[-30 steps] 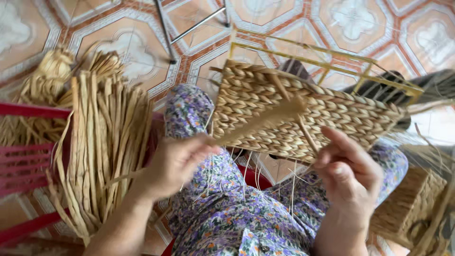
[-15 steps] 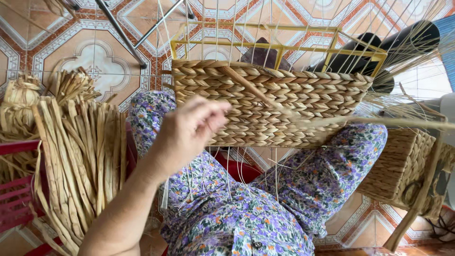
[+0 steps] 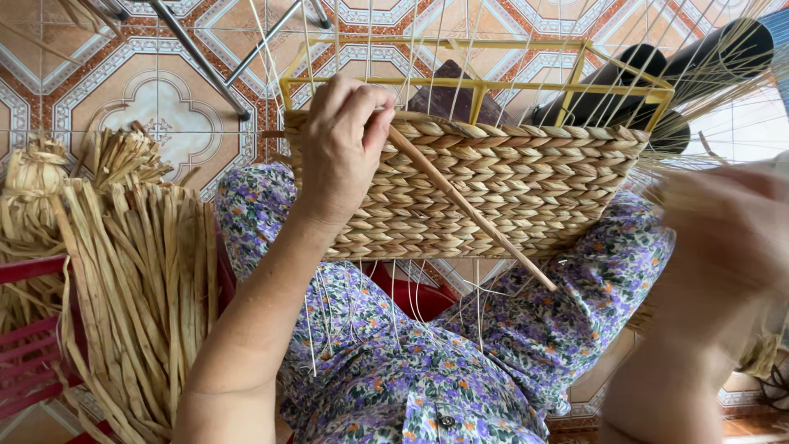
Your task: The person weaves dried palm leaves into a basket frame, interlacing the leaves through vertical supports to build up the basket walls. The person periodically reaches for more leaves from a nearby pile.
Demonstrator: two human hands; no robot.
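1. The person's lap (image 3: 460, 362), in purple flowered cloth, carries the woven basket (image 3: 526, 189) on its yellow wire frame (image 3: 485, 84); the basket rests across both thighs.
2. A red stool (image 3: 33, 362) on the left holds a bundle of dried straw strips (image 3: 140, 296).
3. The tiled floor (image 3: 156, 90) bears thin metal legs (image 3: 197, 57).

Your single head camera looks steeply down, close over your lap (image 3: 427, 362), toward the tiled floor (image 3: 173, 107).
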